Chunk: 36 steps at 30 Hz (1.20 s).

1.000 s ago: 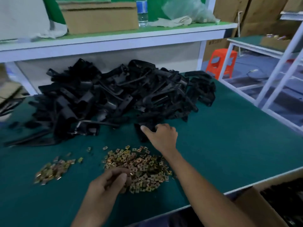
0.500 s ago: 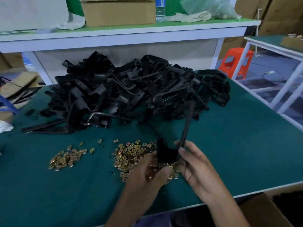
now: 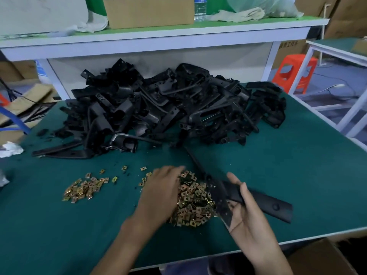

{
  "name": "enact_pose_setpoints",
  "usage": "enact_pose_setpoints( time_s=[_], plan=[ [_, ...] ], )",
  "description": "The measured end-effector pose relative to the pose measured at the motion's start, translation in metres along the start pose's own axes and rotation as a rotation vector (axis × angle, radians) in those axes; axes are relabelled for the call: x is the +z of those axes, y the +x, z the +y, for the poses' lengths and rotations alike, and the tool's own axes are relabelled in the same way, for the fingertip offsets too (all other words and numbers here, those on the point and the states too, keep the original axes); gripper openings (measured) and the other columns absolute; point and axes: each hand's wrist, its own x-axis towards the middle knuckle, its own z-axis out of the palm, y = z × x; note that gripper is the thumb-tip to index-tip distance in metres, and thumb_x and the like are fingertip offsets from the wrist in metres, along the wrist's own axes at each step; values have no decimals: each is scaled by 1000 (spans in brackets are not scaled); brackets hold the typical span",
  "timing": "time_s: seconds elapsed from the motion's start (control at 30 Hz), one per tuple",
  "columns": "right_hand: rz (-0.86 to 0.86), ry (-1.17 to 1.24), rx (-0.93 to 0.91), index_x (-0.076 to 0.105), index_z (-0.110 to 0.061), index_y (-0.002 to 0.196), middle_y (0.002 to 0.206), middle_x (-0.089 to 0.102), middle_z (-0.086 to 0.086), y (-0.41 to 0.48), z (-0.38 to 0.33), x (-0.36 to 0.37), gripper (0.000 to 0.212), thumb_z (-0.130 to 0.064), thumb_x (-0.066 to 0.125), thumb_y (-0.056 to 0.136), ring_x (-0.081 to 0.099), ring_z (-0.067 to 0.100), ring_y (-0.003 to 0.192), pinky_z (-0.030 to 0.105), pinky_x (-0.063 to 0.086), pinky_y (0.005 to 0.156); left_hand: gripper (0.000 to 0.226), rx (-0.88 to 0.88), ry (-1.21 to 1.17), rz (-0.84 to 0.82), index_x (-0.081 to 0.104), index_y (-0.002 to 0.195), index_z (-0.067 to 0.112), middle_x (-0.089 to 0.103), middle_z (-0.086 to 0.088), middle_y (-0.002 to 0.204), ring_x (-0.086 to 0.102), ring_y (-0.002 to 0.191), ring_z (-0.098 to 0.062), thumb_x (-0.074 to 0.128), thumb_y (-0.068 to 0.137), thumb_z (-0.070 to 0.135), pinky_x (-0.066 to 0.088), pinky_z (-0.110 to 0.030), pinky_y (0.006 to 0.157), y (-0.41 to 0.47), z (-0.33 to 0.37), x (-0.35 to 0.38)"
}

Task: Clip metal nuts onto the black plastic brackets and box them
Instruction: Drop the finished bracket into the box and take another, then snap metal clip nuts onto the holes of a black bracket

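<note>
Green table, 2 nut piles, left hand flat, right hand holding 1 bracket

The left hand and the right hand are seen bare. Both forearms are uncovered down to the frame edge at 6 o'clock. The left fingers are blurred.

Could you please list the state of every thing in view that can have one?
left hand: fingers stretched over the big nut pile, blurred.
right hand: holds the black bracket.
black bracket: tilted in the right hand; whether a nut is clipped on, I cannot tell.
big nut pile: loose heap, partly under the left hand.
small nut pile: loose, untouched.
bracket heap: piled, untouched.
water bottle: upright.
</note>
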Motion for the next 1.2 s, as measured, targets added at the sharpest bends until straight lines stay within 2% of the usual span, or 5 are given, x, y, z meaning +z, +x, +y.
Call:
enact_pose_setpoints(
  time_s=[0.23, 0.53, 0.67, 0.8, 1.2],
  plan=[
    [-139, 174, 67, 65, -23, 136, 142, 60, 16, 17, 11, -1, 62, -35, 87, 79, 61, 29, 128, 37, 59, 89, 39, -45, 136, -151, 60, 137, 29, 59, -3, 123, 44, 115, -23, 55, 100, 41, 41, -35, 98, 44, -28, 19],
    [-124, 141, 51, 67, -26, 133, 136, 64, 19, 15, 12, -2, 40, -36, 53, 97, 65, 29, 122, 35, 60, 83, 4, -105, 15, -213, 62, 92, 31, 53, 10, 92, 49, 103, -20, 63, 95, 31, 41, -32, 85, 62, -22, 28],
    [-126, 138, 2, 65, -26, 135, 133, 66, 18, 15, 14, -3, 45, -20, 60, 90, 71, 26, 112, 32, 62, 75, 2, -102, -53, -92, 60, 98, 27, 62, 10, 84, 60, 91, -16, 59, 99, 27, 45, -31, 74, 57, -20, 25],
    [-110, 144, -11, 67, -23, 133, 128, 69, 17, 16, 18, -5, 50, -7, 60, 86, 75, 23, 99, 30, 61, 64, 22, -38, 60, -87, 65, 117, 24, 66, 1, 103, 55, 103, -23, 63, 97, 32, 47, -38, 89, 51, -25, 23],
    [-105, 192, -4, 73, -16, 122, 107, 74, 15, 14, 15, -4, 42, -2, 60, 85, 72, 17, 65, 26, 56, 48, 10, -18, 14, -189, 57, 104, 27, 53, 8, 98, 42, 100, -17, 60, 98, 35, 38, -31, 85, 54, -29, 27]
  ],
)
